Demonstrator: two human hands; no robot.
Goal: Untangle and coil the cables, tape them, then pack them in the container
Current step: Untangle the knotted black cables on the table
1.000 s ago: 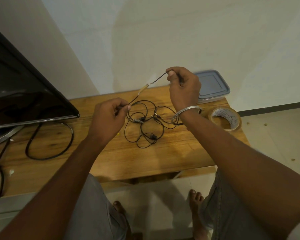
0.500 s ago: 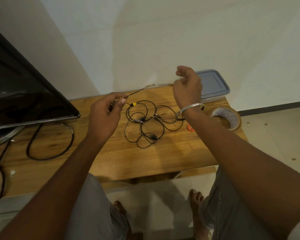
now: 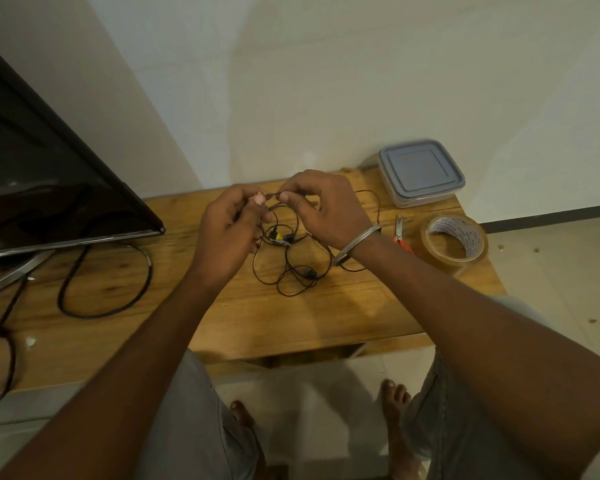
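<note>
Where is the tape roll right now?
In the head view, the tape roll sits near the table's right edge, beside the scissors, nearer than the container.

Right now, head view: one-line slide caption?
Untangling: left hand and right hand pinch the tangled cable; tape roll, container nearby.

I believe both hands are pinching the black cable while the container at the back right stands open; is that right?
No: the head view shows the container closed, its grey lid on. The left hand and right hand do pinch the black cable.

Television [image 3: 49, 188] cut by left edge, cables [image 3: 310, 273] partly behind fingers [image 3: 293, 199], scissors [image 3: 399, 226] handles seemingly behind forearm [image 3: 465, 306].
</note>
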